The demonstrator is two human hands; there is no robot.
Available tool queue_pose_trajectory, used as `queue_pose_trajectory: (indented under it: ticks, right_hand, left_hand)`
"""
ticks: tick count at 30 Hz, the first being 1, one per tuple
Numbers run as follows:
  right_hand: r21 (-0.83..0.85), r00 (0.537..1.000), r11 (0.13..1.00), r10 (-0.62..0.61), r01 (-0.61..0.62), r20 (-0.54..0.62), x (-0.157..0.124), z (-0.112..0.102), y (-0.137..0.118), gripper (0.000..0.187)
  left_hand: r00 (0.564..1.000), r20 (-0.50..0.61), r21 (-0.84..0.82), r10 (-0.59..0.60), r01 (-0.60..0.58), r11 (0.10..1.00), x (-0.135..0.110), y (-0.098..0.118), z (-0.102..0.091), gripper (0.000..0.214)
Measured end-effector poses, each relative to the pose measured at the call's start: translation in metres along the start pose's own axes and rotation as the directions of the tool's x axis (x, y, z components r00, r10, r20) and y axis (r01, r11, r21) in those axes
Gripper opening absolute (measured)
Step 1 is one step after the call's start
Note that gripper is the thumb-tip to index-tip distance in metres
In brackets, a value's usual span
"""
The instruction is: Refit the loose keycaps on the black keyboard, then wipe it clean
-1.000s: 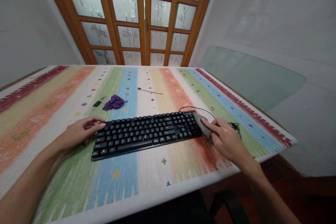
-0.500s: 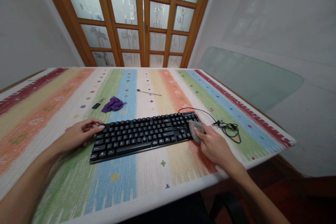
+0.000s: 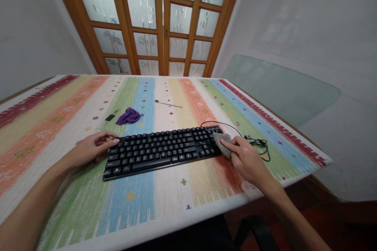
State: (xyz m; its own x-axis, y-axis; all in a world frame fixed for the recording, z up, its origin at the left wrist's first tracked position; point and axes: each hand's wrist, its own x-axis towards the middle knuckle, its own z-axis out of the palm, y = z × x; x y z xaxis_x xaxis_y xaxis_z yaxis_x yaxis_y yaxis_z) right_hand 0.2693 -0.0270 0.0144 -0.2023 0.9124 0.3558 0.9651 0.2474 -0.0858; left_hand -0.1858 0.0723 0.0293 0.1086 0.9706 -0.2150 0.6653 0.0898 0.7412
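A black computer keyboard lies across the near part of the table, slightly slanted. At its left end, my left hand grips the upper corner, thumb on top and the other fingers curled along the side, partly hidden. A grey cloth, folded into a small pad, is held in my right hand against the keyboard's right end, over the number keys. My right index finger lies along the cloth, and the pad hides some of those keys.
A striped tablecloth covers the table. Behind the keyboard lie a crumpled purple cloth, a small black-handled brush or tool and a thin stick with a dark head. The coiled cable rests at right.
My right hand and the grey cloth have shifted slightly right, and the index finger now stretches farther over the cloth. My left hand still grips the keyboard. The view has moved slightly.
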Motion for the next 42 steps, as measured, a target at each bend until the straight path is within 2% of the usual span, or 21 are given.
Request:
queue_pose_trajectory:
  ticks: [2,7,14,18,21,23,26,29,31,35,38,42]
  right_hand:
    - [-0.021,1.000,0.999,-0.028,0.028,0.003,0.006,0.007,-0.005,0.048]
    - [-0.186,0.993,0.982,-0.021,0.042,0.115,0.010,0.024,-0.017,0.047]
    - [-0.259,0.992,0.965,-0.010,0.043,0.129,0.000,0.023,-0.020,0.049]
    - [-0.220,0.989,0.974,-0.016,0.048,0.145,-0.007,0.017,-0.018,0.049]
    - [-0.083,0.987,0.996,-0.024,0.037,0.157,-0.007,0.008,-0.010,0.046]
    - [0.005,0.994,1.000,-0.024,0.023,0.104,0.000,0.001,-0.003,0.046]
    - [0.052,0.997,0.998,-0.017,0.021,-0.077,0.017,-0.004,0.005,0.046]
    - [0.057,0.980,0.996,-0.055,0.067,-0.191,0.038,0.007,0.008,0.049]
    - [0.048,0.980,0.991,-0.117,0.126,-0.160,0.048,0.022,0.009,0.053]
    - [0.008,0.974,0.974,-0.227,0.226,0.029,0.054,0.045,0.013,0.055]
    - [-0.001,0.958,0.966,-0.255,0.257,0.135,0.052,0.044,0.017,0.060]
    - [0.029,0.937,0.952,-0.304,0.303,0.174,0.050,0.029,0.024,0.063]
  left_hand:
    - [1.000,-0.007,-0.010,0.002,-0.002,1.000,0.000,0.000,0.000,0.071]
    - [1.000,-0.010,-0.032,-0.004,0.004,0.999,0.001,-0.002,0.000,0.071]
    - [1.000,-0.016,-0.024,-0.009,0.008,1.000,0.002,0.000,0.000,0.072]
    - [1.000,0.003,-0.004,0.005,-0.005,1.000,0.001,-0.002,0.000,0.074]
    - [1.000,0.003,-0.004,0.010,-0.010,1.000,0.001,-0.004,0.000,0.075]
    - [1.000,0.006,-0.010,0.020,-0.020,1.000,0.002,-0.005,0.000,0.075]
    - [1.000,0.013,-0.019,0.019,-0.019,1.000,0.003,-0.005,0.000,0.075]
    - [1.000,0.011,-0.034,0.020,-0.019,0.999,0.002,-0.003,0.000,0.074]
    - [1.000,0.002,-0.044,0.023,-0.023,0.999,0.000,0.000,0.000,0.072]
    - [1.000,-0.008,-0.058,0.017,-0.017,0.998,-0.001,0.003,0.000,0.070]
    - [1.000,-0.009,-0.066,0.012,-0.012,0.998,0.001,0.001,0.001,0.073]
    - [1.000,-0.012,-0.065,0.009,-0.010,0.998,0.001,-0.003,0.001,0.074]
